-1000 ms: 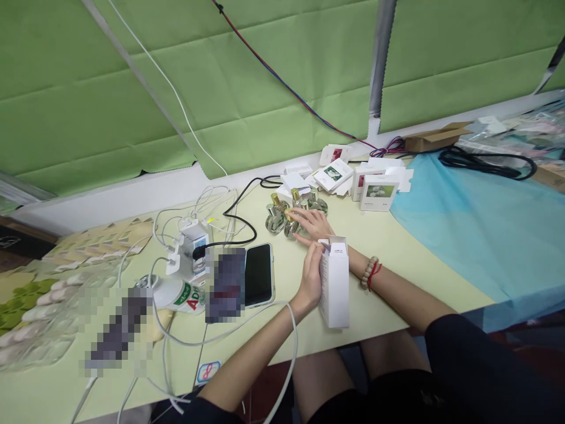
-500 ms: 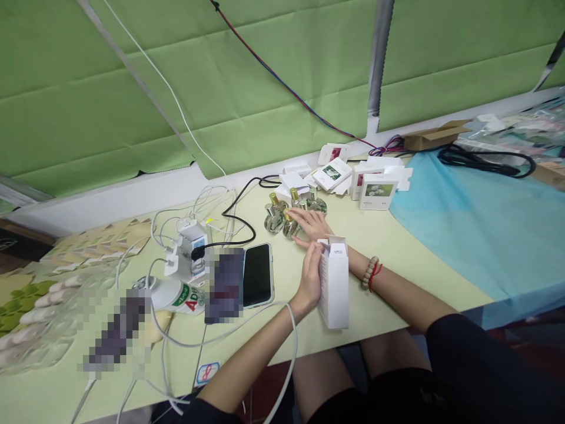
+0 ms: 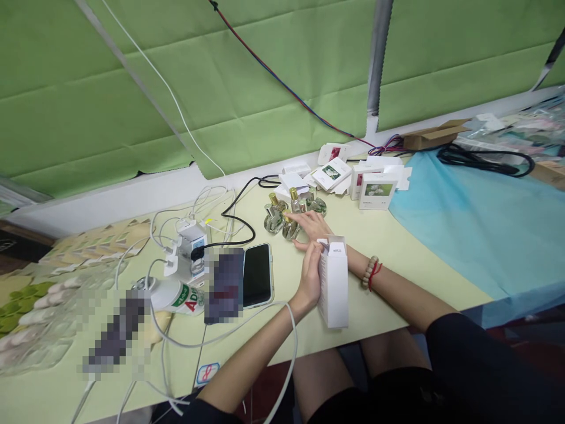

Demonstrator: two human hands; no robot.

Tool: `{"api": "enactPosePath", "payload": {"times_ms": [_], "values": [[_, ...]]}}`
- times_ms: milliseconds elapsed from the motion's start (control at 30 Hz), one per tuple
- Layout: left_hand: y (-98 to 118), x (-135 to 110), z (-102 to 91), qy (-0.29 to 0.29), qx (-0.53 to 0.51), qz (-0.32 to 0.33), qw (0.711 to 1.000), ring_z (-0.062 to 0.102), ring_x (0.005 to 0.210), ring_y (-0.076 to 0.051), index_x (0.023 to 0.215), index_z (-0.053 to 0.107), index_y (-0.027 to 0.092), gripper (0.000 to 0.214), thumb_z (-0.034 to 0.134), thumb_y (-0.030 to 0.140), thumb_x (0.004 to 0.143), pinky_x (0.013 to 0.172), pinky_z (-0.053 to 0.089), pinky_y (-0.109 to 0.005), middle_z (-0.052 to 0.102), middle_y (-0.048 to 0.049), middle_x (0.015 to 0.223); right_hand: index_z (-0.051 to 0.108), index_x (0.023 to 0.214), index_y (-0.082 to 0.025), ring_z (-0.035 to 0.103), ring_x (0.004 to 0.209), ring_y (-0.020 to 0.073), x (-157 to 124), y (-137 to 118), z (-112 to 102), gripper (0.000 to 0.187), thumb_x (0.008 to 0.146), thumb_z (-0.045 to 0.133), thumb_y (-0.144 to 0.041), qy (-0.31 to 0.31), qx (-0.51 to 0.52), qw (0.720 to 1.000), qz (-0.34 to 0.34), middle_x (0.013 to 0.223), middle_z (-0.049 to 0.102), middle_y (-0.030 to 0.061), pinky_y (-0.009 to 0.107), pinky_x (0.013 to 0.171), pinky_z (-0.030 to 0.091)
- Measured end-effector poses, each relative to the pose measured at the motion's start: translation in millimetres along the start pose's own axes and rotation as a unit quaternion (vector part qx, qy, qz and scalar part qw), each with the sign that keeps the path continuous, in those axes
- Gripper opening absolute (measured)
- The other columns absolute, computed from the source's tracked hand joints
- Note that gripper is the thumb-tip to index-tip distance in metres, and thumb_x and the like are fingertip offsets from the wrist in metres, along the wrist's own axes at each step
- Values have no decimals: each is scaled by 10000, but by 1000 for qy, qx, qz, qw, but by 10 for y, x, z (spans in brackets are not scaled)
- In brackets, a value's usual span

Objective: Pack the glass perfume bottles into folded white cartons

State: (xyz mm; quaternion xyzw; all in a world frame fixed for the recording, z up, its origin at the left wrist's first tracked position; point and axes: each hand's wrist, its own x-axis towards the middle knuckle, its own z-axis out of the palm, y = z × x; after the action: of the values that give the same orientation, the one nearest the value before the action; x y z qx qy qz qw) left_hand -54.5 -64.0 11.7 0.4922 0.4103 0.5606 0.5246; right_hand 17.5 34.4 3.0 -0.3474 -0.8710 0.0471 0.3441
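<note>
A white carton point(image 3: 338, 288) stands upright on the table with its top flaps up, and my left hand point(image 3: 311, 277) is closed around its left side. Beyond it my right hand point(image 3: 314, 227) reaches over to a cluster of glass perfume bottles. Its fingers are stretched out, thumb apart, with the fingertips at the gold cap of the front perfume bottle point(image 3: 289, 228); I cannot tell whether they press on it. Close by are a silver-capped perfume bottle point(image 3: 272, 221) and another perfume bottle point(image 3: 316, 205), partly behind my fingers.
Small white boxes with flower pictures point(image 3: 378, 191) stand behind the bottles. On the left are a phone point(image 3: 258, 275), a power strip point(image 3: 192, 250) with tangled cables, and a white bottle point(image 3: 176, 294) lying on its side. Blue sheeting point(image 3: 477, 224) covers the right side.
My right fingertips have shifted slightly downward at the front perfume bottle. My left hand and the carton stay in place.
</note>
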Motion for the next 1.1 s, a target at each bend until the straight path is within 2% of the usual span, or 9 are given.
{"api": "enactPosePath", "payload": {"times_ms": [133,233,467,600,833,1100], "values": [[30,0,12,2,3,4,1000,413,762,-135,710,427,191,286,434,417,884,769,367,-237,434,1,751,311,1449,-235,435,902,238,12,37,44,732,789,615,-322,1,-27,1000,-4,1075,585,71,339,779,332],[56,-3,23,2,1,3,1000,397,736,-132,694,407,192,294,444,418,878,746,363,-237,416,6,729,369,1423,-231,434,846,222,20,61,78,677,803,608,-364,6,-49,999,-9,964,544,66,325,744,328],[61,-17,18,-17,5,11,1000,363,687,-128,702,392,197,300,430,431,887,677,344,-236,386,14,701,452,1374,-244,439,828,217,28,54,70,544,856,543,-381,28,-65,997,-6,888,515,58,319,736,327],[38,-7,12,-11,10,12,1000,382,707,-130,702,393,196,297,429,427,884,707,351,-239,409,11,718,447,1377,-242,451,851,226,19,52,67,572,828,582,-329,16,-70,997,-3,916,526,64,326,753,335],[32,-5,17,0,5,4,1000,401,718,-136,702,405,197,311,448,457,868,729,367,-245,423,8,718,432,1363,-231,449,1049,255,-2,49,93,580,809,601,-260,21,-41,999,-3,1197,557,87,352,850,331],[52,3,23,7,1,-3,1000,417,737,-135,705,412,193,303,451,449,863,748,367,-242,437,7,731,395,1394,-240,465,977,251,15,13,49,623,808,605,-225,5,-105,994,29,1110,576,86,343,804,317]]}}
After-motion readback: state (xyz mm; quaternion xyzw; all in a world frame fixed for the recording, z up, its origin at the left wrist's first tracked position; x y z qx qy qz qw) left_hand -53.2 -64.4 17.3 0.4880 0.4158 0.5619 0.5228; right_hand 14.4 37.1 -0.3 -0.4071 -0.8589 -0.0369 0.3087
